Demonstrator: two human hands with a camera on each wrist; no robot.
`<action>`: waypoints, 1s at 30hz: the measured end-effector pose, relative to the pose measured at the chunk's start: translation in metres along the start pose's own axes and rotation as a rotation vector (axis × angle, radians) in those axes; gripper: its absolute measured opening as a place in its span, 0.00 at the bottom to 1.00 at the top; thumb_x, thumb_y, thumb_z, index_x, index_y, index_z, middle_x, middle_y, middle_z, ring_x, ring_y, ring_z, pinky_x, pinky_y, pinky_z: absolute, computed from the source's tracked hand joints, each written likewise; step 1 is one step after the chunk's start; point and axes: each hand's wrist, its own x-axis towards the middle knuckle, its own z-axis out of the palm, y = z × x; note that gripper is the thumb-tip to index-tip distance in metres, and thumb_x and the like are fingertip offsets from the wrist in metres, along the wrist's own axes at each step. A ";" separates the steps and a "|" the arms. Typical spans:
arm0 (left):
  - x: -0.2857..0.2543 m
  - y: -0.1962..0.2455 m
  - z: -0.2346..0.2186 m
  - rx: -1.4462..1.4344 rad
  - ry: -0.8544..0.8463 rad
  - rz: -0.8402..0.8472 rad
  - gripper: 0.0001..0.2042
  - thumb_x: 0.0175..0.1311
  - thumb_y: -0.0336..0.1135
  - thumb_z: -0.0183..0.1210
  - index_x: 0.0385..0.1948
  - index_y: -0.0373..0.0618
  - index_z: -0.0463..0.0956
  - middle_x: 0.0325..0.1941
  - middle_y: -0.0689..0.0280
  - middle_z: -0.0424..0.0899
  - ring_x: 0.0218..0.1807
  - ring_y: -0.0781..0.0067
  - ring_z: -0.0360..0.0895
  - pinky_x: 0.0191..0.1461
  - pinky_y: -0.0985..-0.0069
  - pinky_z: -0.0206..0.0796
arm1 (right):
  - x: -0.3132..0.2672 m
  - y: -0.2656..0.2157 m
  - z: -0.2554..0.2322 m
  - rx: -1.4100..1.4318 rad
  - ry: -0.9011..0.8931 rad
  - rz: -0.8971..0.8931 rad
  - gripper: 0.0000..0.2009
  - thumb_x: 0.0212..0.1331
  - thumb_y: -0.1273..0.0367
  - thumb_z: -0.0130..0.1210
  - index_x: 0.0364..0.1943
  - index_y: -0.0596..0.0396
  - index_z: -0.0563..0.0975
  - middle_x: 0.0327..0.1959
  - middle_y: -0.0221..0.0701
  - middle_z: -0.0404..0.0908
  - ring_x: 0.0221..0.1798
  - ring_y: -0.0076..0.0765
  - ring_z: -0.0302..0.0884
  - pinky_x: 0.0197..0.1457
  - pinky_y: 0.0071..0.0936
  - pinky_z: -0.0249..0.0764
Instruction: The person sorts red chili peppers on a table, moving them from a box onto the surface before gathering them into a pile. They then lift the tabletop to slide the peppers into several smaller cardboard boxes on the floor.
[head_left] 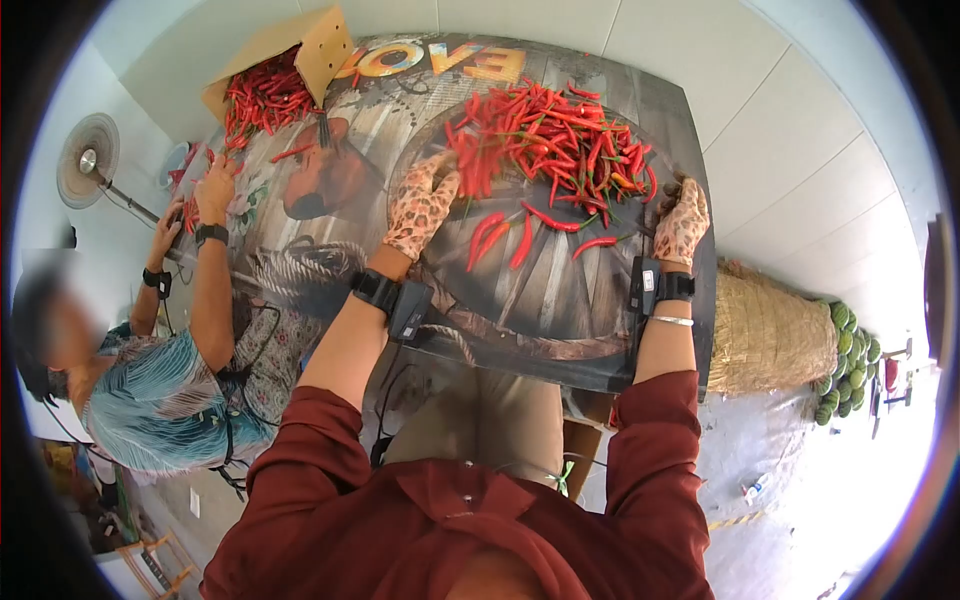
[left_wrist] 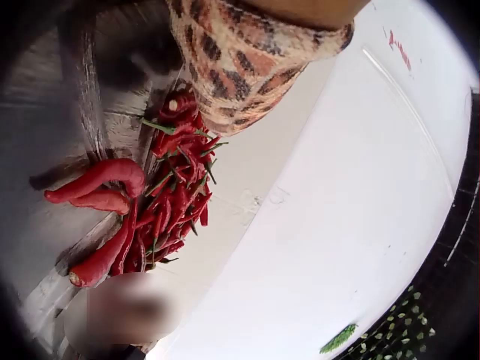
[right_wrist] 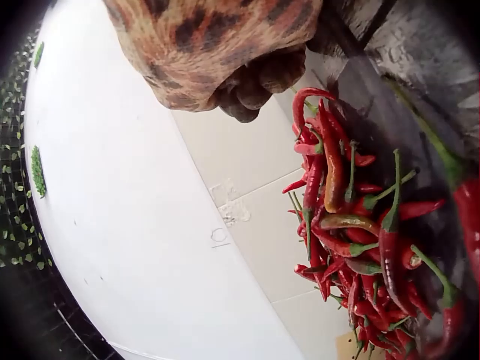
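A heap of red chili peppers (head_left: 570,135) with green stems lies on the patterned table. My left hand (head_left: 425,207), in a leopard-print glove with bare fingertips, is at the heap's left edge, its fingers reaching toward a blurred patch of peppers. In the left wrist view the glove (left_wrist: 232,64) hides those fingers, and peppers (left_wrist: 176,199) lie just beyond it. At the heap's right edge, my right hand (head_left: 683,225) wears a matching glove. Its fingers (right_wrist: 255,86) are loosely curled beside the peppers, with nothing seen in them. Several loose peppers (head_left: 520,240) lie between both hands.
A tipped cardboard box (head_left: 330,60) spills more chili peppers at the table's far left. Another person (head_left: 150,390) works with both hands among peppers there. A fan (head_left: 88,160) stands at the left; a straw-coloured roll (head_left: 770,330) and green produce (head_left: 850,360) are at the right.
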 end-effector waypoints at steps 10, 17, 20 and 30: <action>0.076 -0.007 0.032 0.168 0.003 -0.108 0.29 0.69 0.47 0.42 0.66 0.38 0.49 0.69 0.47 0.52 0.71 0.52 0.47 0.73 0.64 0.39 | 0.008 0.009 -0.003 -0.089 -0.016 -0.090 0.10 0.63 0.67 0.49 0.40 0.56 0.78 0.25 0.25 0.77 0.23 0.19 0.69 0.24 0.17 0.65; 0.110 -0.024 0.049 0.471 -0.377 0.185 0.23 0.71 0.34 0.31 0.67 0.46 0.49 0.71 0.58 0.53 0.72 0.60 0.49 0.74 0.70 0.40 | -0.004 -0.008 0.003 -0.229 -0.070 0.013 0.14 0.63 0.65 0.46 0.41 0.61 0.78 0.39 0.37 0.80 0.39 0.34 0.76 0.45 0.25 0.70; 0.092 -0.024 0.048 0.303 -0.310 0.303 0.22 0.69 0.34 0.35 0.64 0.45 0.56 0.69 0.57 0.57 0.70 0.58 0.52 0.72 0.68 0.44 | 0.004 0.003 -0.007 -0.674 -0.071 -0.467 0.13 0.63 0.66 0.44 0.41 0.59 0.78 0.40 0.39 0.80 0.40 0.39 0.77 0.46 0.27 0.70; 0.022 0.019 0.018 -0.149 -0.310 0.164 0.30 0.67 0.52 0.43 0.62 0.36 0.58 0.68 0.48 0.57 0.70 0.54 0.52 0.72 0.67 0.43 | -0.004 -0.003 0.005 -0.174 -0.038 -0.111 0.10 0.61 0.68 0.51 0.41 0.59 0.79 0.31 0.27 0.79 0.29 0.20 0.72 0.32 0.19 0.69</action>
